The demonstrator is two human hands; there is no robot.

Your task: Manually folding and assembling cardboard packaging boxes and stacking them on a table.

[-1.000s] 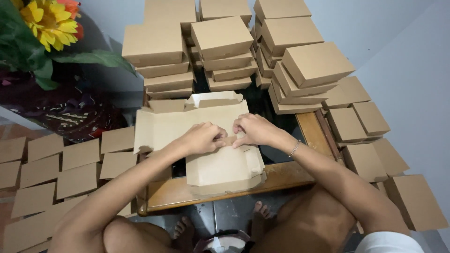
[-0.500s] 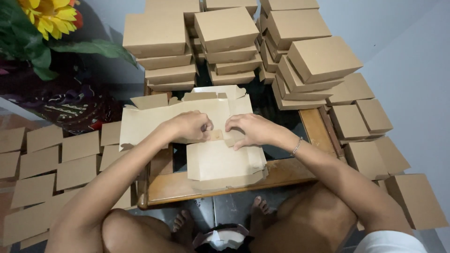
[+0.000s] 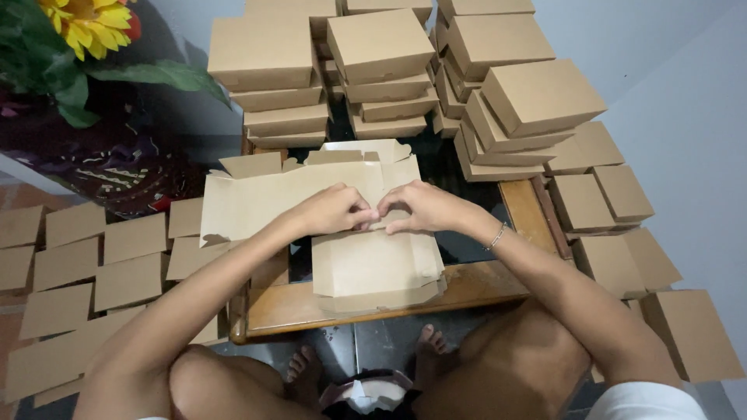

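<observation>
Both hands (image 3: 381, 211) pinching half-folded brown cardboard box (image 3: 342, 233)

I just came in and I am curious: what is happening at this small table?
A seated person presses both hands, left hand and right hand, on a flat brown cardboard box blank lying on a low wooden table, folding its flaps. Finished boxes are stacked behind. Flat cardboard pieces lie on the floor at left.
</observation>
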